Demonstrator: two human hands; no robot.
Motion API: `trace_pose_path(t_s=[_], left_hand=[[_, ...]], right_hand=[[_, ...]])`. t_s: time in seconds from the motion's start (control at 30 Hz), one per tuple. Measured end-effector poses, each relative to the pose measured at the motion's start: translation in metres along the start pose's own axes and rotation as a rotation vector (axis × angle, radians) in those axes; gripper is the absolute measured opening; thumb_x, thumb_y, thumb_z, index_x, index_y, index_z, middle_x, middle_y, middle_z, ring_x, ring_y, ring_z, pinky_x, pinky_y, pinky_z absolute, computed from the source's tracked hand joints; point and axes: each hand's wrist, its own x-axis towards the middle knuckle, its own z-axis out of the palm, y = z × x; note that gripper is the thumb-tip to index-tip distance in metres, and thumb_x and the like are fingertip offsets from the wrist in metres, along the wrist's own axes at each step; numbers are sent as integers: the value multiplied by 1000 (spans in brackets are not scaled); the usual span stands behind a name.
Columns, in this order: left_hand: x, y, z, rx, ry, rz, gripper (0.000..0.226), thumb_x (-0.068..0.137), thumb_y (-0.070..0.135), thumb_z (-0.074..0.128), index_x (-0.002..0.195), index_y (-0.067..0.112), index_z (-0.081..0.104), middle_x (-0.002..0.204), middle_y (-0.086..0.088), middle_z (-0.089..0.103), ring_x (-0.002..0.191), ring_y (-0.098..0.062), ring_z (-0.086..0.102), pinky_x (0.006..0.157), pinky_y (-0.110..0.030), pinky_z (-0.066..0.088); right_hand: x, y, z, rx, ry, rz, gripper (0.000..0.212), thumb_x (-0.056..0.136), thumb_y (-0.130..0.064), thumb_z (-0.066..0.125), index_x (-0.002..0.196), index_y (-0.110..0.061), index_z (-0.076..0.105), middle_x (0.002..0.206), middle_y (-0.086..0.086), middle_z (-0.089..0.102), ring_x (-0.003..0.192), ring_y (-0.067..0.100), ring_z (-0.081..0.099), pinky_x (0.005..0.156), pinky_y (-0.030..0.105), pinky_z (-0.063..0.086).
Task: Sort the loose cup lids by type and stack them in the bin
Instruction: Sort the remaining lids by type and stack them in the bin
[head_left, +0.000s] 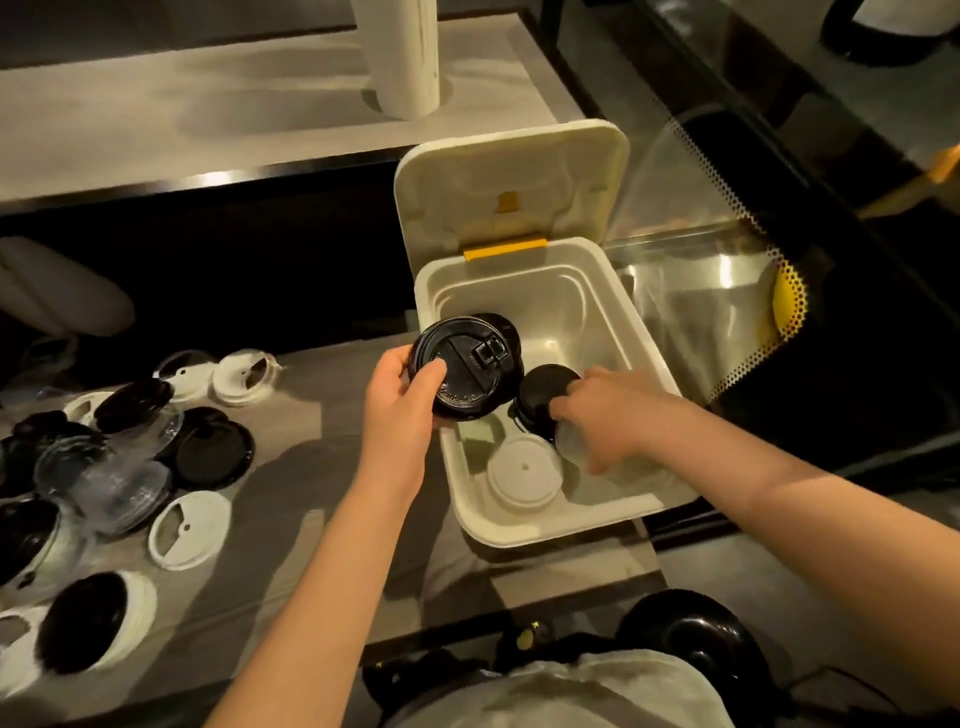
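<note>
A grey worktop (311, 467) runs across the foreground under dim, warm light. Behind a dark gap, a pale marbled counter (208, 130) carries an upright white cylinder (402, 57). To the right, a reflective glass panel (727, 312) with a yellow dotted edge stands over dark surfaces.

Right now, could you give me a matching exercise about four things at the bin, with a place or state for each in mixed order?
Things:
1. large black lid
2. small black lid
3. white lid with a centre hole
4. hinged cover

Places or states:
A. stands open behind the bin
B. lies flat on the bin floor, nearest the person
C. held by the left hand at the bin's left rim
D. inside the bin, under the fingers of the right hand

Pairs: 1-C, 2-D, 3-B, 4-A
</note>
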Motion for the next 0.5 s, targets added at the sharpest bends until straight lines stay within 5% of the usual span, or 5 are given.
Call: trace_pose_path(t_s=[0.23, 0.5], left_hand=[[3, -8, -2, -39, 10, -20, 14, 93, 7, 48, 94, 18, 57, 87, 1, 63, 78, -7, 61, 64, -22, 50], [9, -13, -5, -44, -5, -49, 13, 93, 9, 50, 93, 20, 58, 83, 5, 66, 75, -5, 63, 67, -26, 49]], right_hand=[[31, -7, 23, -190, -230, -30, 56, 75, -30, 74, 126, -25, 49, 122, 1, 56, 113, 25, 50, 86, 37, 49], [30, -4, 43, -59, -116, -59, 65, 78, -21, 70, 133, -17, 37, 117, 8, 52, 99, 29, 58, 76, 38, 52]])
